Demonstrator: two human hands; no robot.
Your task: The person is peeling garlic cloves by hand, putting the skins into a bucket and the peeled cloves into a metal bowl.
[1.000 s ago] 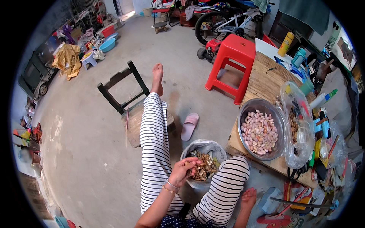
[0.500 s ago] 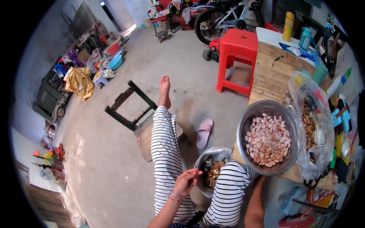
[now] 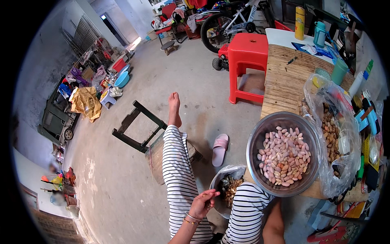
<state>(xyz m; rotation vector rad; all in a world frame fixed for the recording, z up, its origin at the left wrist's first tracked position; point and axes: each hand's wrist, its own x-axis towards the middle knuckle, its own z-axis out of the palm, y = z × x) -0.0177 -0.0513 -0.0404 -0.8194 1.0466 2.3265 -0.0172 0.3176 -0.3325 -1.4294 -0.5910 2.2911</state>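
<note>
My left hand [image 3: 202,204] hovers at the near left rim of a bag-lined bin [image 3: 219,179] holding brown peanut shells [image 3: 230,191]. Its fingers are pinched together; whatever they may hold is too small to make out. A bracelet and a bangle circle the wrist. My right forearm [image 3: 274,225] rises from the lower edge and passes under the steel bowl [image 3: 254,171], which hides my right hand. Pale pink shelled peanuts [image 3: 284,156] fill the bowl's bottom. Beside it, a clear plastic bag [image 3: 349,162] contains unshelled peanuts [image 3: 331,138].
The wooden table [image 3: 280,77] at right also carries a yellow bottle [image 3: 299,24], a teal bottle [image 3: 319,34] and a green cup [image 3: 340,72]. A red stool [image 3: 247,53] stands beyond. A pink slipper [image 3: 219,150] and a low wooden chair [image 3: 134,130] are on the floor.
The view has shifted slightly, so the bowl and table appear a little lower and further left. My left hand stays near the bin, its fingers still pinched.
</note>
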